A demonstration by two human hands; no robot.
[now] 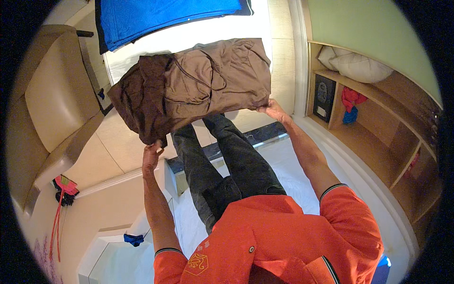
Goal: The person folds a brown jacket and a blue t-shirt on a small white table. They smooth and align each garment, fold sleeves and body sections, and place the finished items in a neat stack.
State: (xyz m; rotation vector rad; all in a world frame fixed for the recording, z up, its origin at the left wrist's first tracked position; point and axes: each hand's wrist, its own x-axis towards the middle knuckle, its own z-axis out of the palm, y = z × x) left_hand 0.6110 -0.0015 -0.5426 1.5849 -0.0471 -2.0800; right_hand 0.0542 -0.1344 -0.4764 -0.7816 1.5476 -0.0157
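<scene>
A brown fabric garment with a drawstring point(216, 78) is spread between my hands, partly over a bright white surface. My left hand point(153, 155) grips its lower left corner, where the cloth is darker and bunched. At the lower right corner, my right hand point(275, 109) pinches the garment's edge between thumb and fingers. The cord loops loosely across the middle of the cloth. Beyond it, folded blue cloth with dark edges point(166, 19) lies on the white surface point(142, 41). What lies beneath the brown garment is hidden.
A tan leather seat point(58, 96) stands at the left. Wooden shelves point(376, 142) at the right hold a white bundle point(354, 65), a black box point(324, 97) and red and blue cloth point(351, 103). A red broom or dustpan point(66, 185) leans at lower left, and blue cloth point(134, 239) lies nearby.
</scene>
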